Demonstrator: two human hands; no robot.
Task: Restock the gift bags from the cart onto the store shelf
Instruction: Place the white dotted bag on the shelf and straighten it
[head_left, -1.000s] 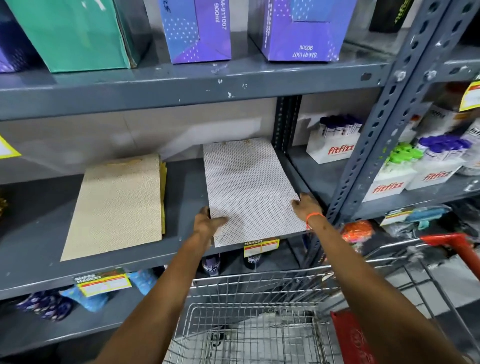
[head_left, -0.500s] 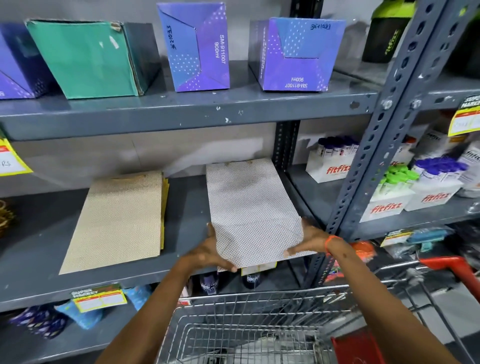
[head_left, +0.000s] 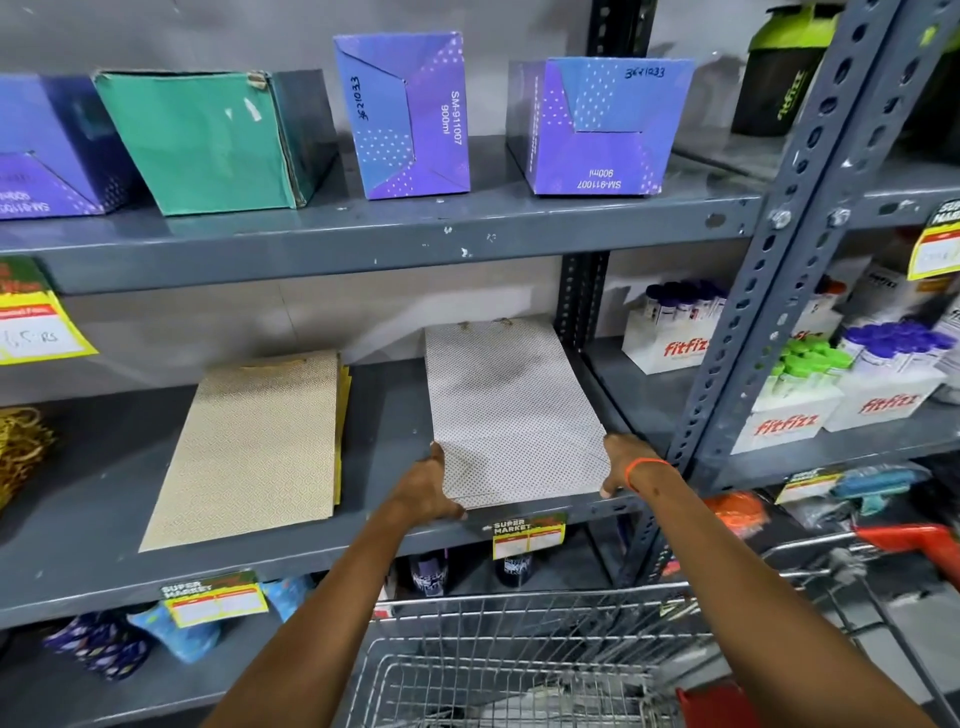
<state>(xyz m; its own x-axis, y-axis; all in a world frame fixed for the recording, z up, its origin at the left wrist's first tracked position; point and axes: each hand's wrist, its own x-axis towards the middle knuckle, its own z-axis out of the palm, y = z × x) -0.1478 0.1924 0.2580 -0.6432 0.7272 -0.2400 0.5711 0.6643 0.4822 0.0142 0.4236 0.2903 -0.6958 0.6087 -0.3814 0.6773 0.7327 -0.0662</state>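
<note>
A white dotted gift bag (head_left: 509, 410) lies flat on the grey middle shelf (head_left: 384, 447), its handles toward the wall. My left hand (head_left: 428, 486) grips its near left corner. My right hand (head_left: 621, 465), with an orange band at the wrist, holds the near right corner. A stack of beige patterned gift bags (head_left: 254, 447) lies flat on the same shelf to the left, apart from the white one. The wire cart (head_left: 519, 660) stands under my arms at the bottom; what lies in it is blurred.
Purple and green boxes (head_left: 405, 114) stand on the shelf above. A perforated grey upright (head_left: 769, 291) rises at the right, with trays of fitfizz bottles (head_left: 675, 332) behind it. Price tags (head_left: 527, 535) hang on the shelf edge. The cart's red handle (head_left: 909, 540) is at right.
The view has tilted up. Both hands shifted along the white bag's near edge to its corners, and the bag now lies a little farther back and squarer on the shelf.
</note>
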